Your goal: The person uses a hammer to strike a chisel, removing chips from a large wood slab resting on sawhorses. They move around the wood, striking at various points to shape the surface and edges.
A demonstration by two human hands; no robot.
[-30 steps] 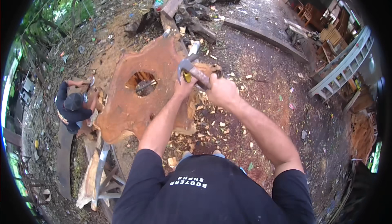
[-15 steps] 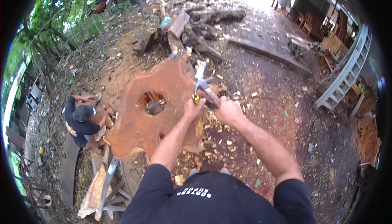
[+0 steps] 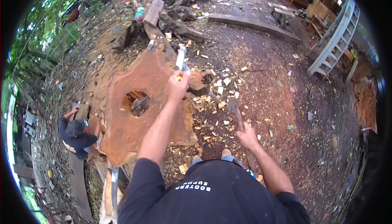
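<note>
A large reddish-brown wood slab (image 3: pixel 122 81) with an irregular edge and a dark hole lies in front of me, to the left. At its right side, my left hand (image 3: pixel 178 87) is closed on a chisel (image 3: pixel 179 78); only its yellow handle end shows, and the blade is hidden. My right hand (image 3: pixel 247 137) grips the handle of a claw hammer (image 3: pixel 233 106) lower and to the right, apart from the chisel. Its head points away from me over the chip-strewn ground. Beyond my left hand, a pale, narrow object (image 3: pixel 181 57) stands by the slab's edge.
Wood chips (image 3: pixel 220 87) litter the ground right of the slab. A co-worker (image 3: pixel 75 134) crouches at its left side. Logs (image 3: pixel 179 19) lie beyond, and a long beam (image 3: pixel 253 25) crosses the ground. A metal ladder (image 3: pixel 337 36) leans at the right.
My right hand has drawn the hammer away from my left hand, down and to the right. My left hand keeps the chisel at the slab's edge. The whole view has shifted.
</note>
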